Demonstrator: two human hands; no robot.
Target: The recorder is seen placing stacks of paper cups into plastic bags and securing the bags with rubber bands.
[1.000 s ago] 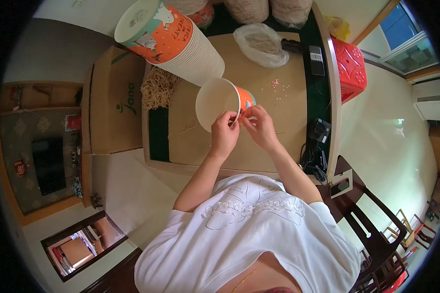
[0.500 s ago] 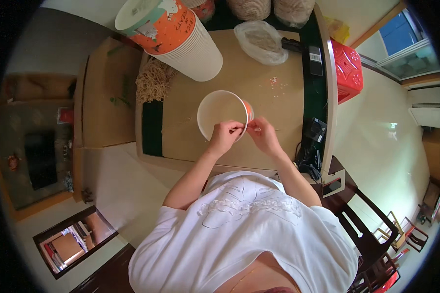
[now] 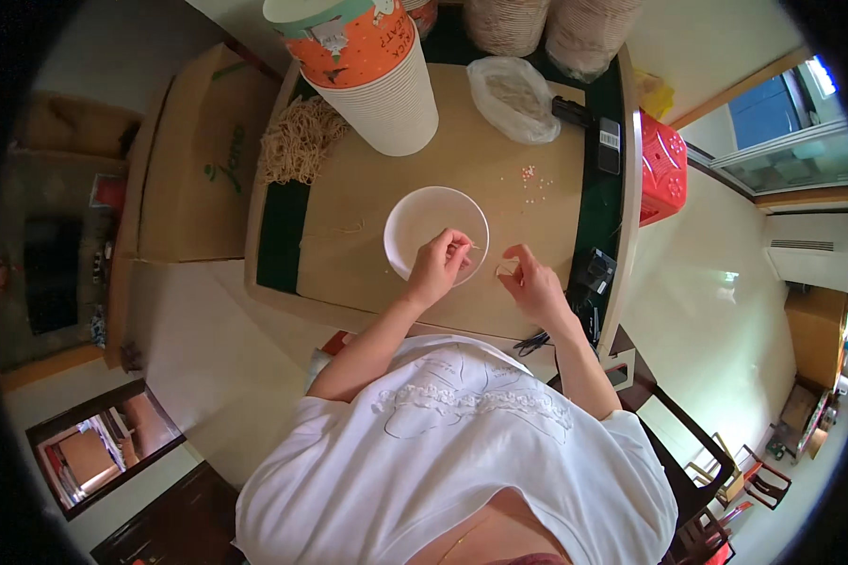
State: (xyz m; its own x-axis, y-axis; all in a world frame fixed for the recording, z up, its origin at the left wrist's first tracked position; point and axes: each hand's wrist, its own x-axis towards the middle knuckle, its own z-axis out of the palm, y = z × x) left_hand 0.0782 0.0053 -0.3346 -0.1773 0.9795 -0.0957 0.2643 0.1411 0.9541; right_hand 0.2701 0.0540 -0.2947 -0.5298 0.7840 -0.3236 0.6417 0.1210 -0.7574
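Head view, left grip (image 3: 437, 268) pinching pale strand (image 3: 475, 247) over white bucket (image 3: 415, 218), right grip (image 3: 538, 290) spread beside it

Two hands: one left hand (image 3: 438, 268), one right hand (image 3: 537, 290). One white tub (image 3: 413, 224) stands singly; one nested stack (image 3: 372, 80) of tubs is at far left, its layers too tight to count. At the far edge, two wrapped stacks (image 3: 505, 26) show fully enough to count. One heap of strings (image 3: 301, 141), one clear plastic bag (image 3: 513, 102), one cardboard box (image 3: 198, 165) at left, one red stool (image 3: 662, 168) at right. Dark devices (image 3: 610, 146) at right: at least three. The scattered pellets (image 3: 529, 172) are too tiny to count.
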